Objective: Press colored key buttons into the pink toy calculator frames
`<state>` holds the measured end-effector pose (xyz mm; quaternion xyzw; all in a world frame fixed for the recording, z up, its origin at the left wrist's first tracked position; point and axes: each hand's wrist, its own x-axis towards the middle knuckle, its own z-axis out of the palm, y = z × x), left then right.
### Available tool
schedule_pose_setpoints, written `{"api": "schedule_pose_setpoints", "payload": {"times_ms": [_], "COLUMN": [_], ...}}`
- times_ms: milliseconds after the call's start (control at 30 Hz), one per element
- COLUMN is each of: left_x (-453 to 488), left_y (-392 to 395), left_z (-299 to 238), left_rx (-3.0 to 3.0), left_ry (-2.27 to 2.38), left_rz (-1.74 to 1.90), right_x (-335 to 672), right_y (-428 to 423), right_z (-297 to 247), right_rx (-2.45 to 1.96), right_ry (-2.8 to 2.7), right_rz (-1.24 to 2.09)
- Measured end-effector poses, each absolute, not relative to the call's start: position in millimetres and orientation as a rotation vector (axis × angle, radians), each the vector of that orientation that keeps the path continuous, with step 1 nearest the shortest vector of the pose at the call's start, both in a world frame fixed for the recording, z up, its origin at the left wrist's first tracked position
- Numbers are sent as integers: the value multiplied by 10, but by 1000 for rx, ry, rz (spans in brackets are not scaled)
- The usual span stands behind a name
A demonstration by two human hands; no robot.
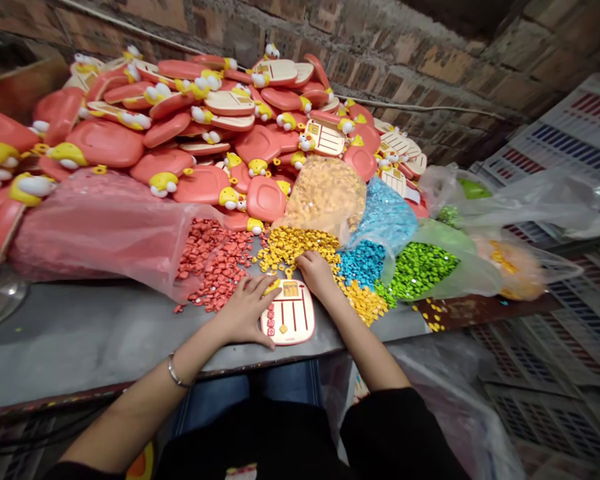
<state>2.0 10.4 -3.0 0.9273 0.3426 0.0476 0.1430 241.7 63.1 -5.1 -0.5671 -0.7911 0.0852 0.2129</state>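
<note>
A cream toy board (pixel 296 323) with a red rim and slotted tracks lies flat at the table's front edge. Red pieces sit in its left track, and one yellow piece (pixel 283 329) is near the bottom of another. My left hand (pixel 245 312) grips the board's left side, thumb low and fingers over the yellow top end. Beyond the board, my right hand (pixel 316 272) has curled fingers, its fingertips touching the heap of yellow pieces (pixel 285 248). Whatever those fingertips pinch, if anything, is too small to make out. Loose red pieces (pixel 220 267) lie left of the board.
Blue pieces (pixel 363 261) and green pieces (pixel 423 270) spill from bags at right, beside more yellow pieces (pixel 364 301). A large pink-filled bag (pixel 100 230) lies at left. Duck-headed red toy boards (pixel 105 141) are piled behind, against a brick wall (pixel 410 57).
</note>
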Motion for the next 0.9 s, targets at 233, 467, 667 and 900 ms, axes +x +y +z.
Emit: {"api": "schedule_pose_setpoints", "payload": {"times_ms": [233, 467, 667, 900], "left_x": [21, 22, 26, 31], "left_y": [105, 99, 107, 102], "left_z": [-30, -57, -68, -62], "left_rx": [2670, 2667, 2676, 2679], "left_ry": [975, 996, 1007, 1016], "left_rz": [150, 153, 145, 134], "right_x": [2559, 2470, 2486, 2538], "right_y": [199, 14, 0, -117], "right_z": [47, -116, -161, -87], "right_rx": [-1330, -1371, -1324, -1213], "right_ry": [-1934, -2036, -2120, -2131], "right_rz": [499, 388, 276, 485]}}
